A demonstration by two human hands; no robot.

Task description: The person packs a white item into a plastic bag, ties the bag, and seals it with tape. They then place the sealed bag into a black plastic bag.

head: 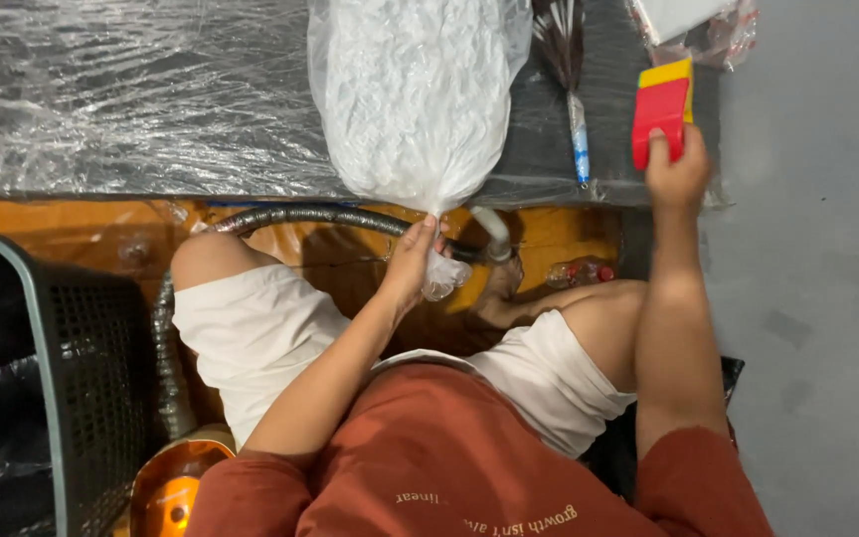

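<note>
1. sitting at the low plastic-covered table (131,109), you had your left hand (412,261) closed around the gathered neck of the big clear bag (415,94), which lay on the table edge between your knees, stuffed full of white material.
2. your right hand (676,169) was curled around the red and yellow block (662,109) at the table's right end, fingers wrapped behind it, thumb side hidden, so you held it rather than just touched it.
3. judging by how things lay, the filling looked done: the bag was plump and its mouth was already pinched shut in your fist.
4. what seemed left was the closing itself; no tie or seal showed at the neck, though the spot under your fingers was hidden.
5. a small brush (569,80) lay untouched just right of the bag, and a grey hose (300,216) curved under the table edge.
</note>
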